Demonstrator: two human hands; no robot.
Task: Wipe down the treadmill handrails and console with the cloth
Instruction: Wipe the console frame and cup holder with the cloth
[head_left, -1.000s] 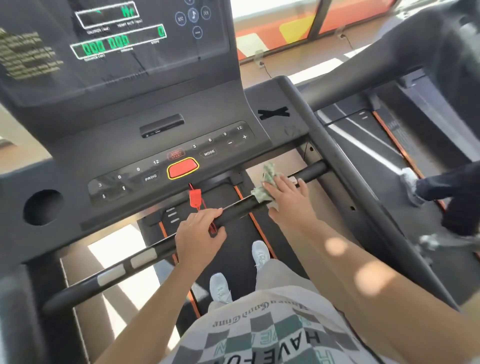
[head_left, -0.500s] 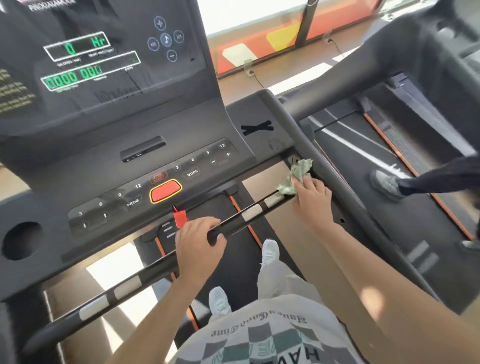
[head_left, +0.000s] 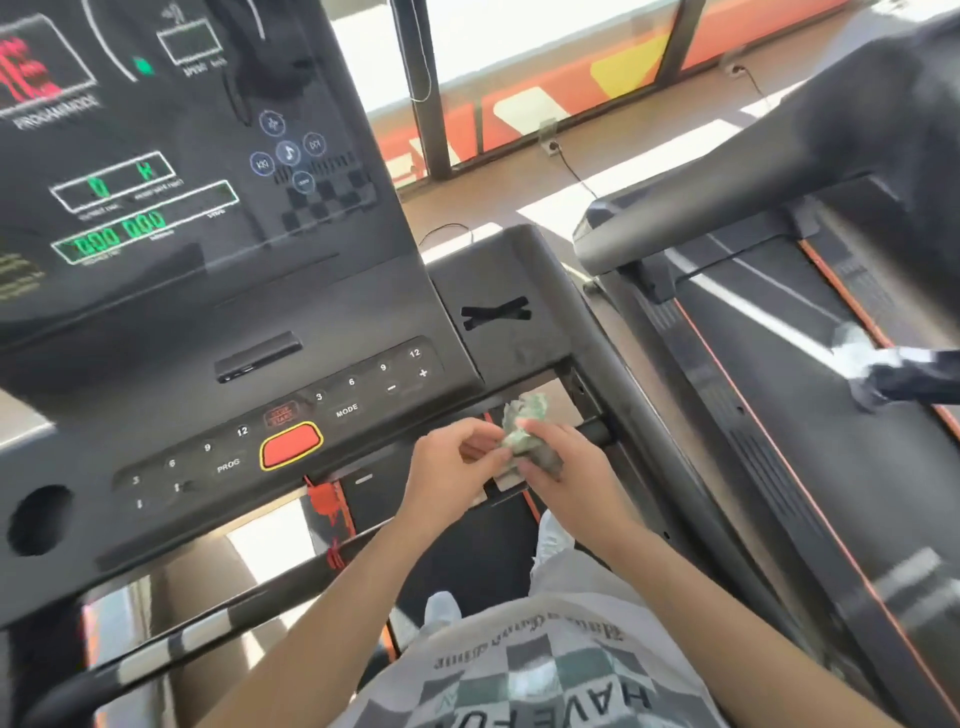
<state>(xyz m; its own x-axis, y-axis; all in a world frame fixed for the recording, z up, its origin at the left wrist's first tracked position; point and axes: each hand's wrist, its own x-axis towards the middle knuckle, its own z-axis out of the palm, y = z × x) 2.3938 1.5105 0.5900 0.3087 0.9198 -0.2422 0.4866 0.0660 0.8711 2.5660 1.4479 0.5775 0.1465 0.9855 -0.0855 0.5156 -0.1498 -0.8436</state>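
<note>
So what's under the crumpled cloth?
The left hand and right hand hold the cloth over the black handrail; a pale pad peeks out. The bar directly beneath is hidden.

I have one view only, a wide-angle camera worn on my head, facing forward and steeply down along my own body. My shirt (head_left: 519, 675) fills the bottom edge, close under the lens; my left hand (head_left: 452, 462) and right hand (head_left: 566, 473) meet at the cloth (head_left: 524, 421) near mid-frame. The console (head_left: 156, 364) looms near across the upper left, tilted in the frame, and the neighbouring treadmill (head_left: 779, 441) runs down the right side, blurred.
</note>
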